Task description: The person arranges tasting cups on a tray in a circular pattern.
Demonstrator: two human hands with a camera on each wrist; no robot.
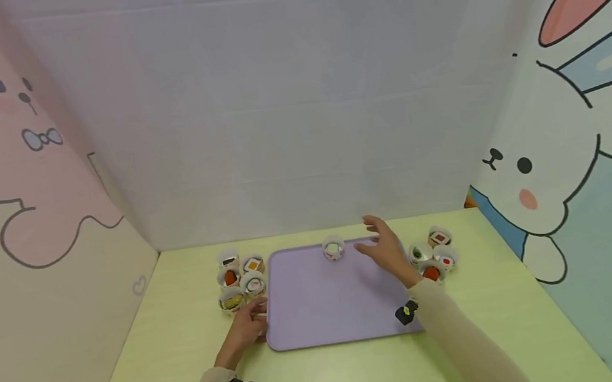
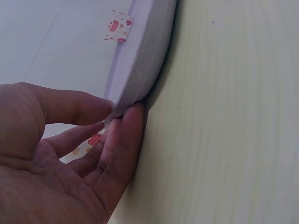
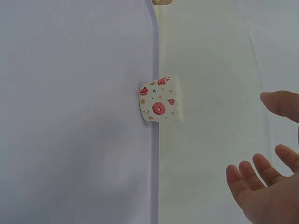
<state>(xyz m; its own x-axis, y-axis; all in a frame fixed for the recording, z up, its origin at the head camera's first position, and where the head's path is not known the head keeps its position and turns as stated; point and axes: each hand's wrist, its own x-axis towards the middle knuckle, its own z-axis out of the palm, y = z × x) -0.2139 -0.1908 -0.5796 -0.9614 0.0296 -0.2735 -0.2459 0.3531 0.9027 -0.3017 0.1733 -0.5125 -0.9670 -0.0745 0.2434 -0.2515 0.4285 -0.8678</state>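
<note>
A shallow lilac tray [image 1: 324, 302] lies on the table. Near its far edge stands a white paper baking cup [image 1: 333, 248] printed with donuts and cakes [image 3: 160, 100], something pale green and white inside. My left hand [image 1: 246, 324] is at the tray's near left side; in the left wrist view the thumb and fingers [image 2: 126, 144] pinch the tray's rim, thumb above and fingertips beneath. Over the tray, right of the cup, hovers my right hand [image 1: 385, 250], thumb and fingers spread apart, holding nothing.
Several printed paper cups with small items in them cluster left of the tray, among them one with a yellow item [image 1: 231, 300]. Another group, including a cup with a red item [image 1: 432, 272], stands at the right edge. A pale wall [image 1: 287, 124] rises behind the table.
</note>
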